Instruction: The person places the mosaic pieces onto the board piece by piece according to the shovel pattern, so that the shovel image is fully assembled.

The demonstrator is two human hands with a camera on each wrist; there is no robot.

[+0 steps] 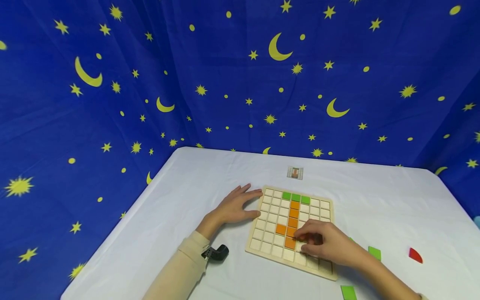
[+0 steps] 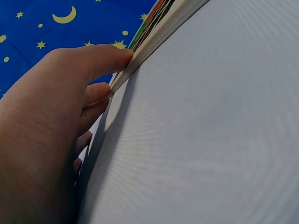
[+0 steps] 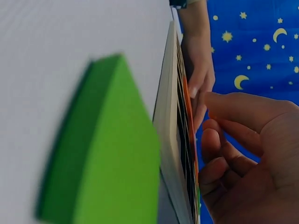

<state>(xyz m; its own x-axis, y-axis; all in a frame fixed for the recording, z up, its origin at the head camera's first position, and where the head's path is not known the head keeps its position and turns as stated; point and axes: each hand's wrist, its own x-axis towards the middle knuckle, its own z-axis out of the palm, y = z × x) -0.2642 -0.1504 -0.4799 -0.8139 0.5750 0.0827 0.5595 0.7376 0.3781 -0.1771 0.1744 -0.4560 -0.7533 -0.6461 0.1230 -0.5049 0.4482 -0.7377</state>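
Observation:
A wooden grid board [image 1: 262, 250] lies on the white table. Three green square tiles [image 1: 296, 198] run along its far row, with a column of orange square tiles [image 1: 293, 222] leading toward me and one orange tile [image 1: 281, 229] beside it on the left. My left hand [image 1: 234, 207] lies with fingers spread, thumb and index finger touching the board's left edge; the left wrist view shows its thumb [image 2: 110, 60] against that edge. Over the near right part of the board, my right hand [image 1: 330, 241] pinches an orange tile with curled fingers, and the tile is almost wholly hidden.
Behind the board lies a small picture card [image 1: 295, 173]. Loose green tiles [image 1: 374, 253] lie to the right of the board, one large and blurred [image 3: 112, 154] in the right wrist view. Farther right is a red quarter-round piece [image 1: 415, 255]. A blue star-patterned curtain [image 1: 232, 75] surrounds the table.

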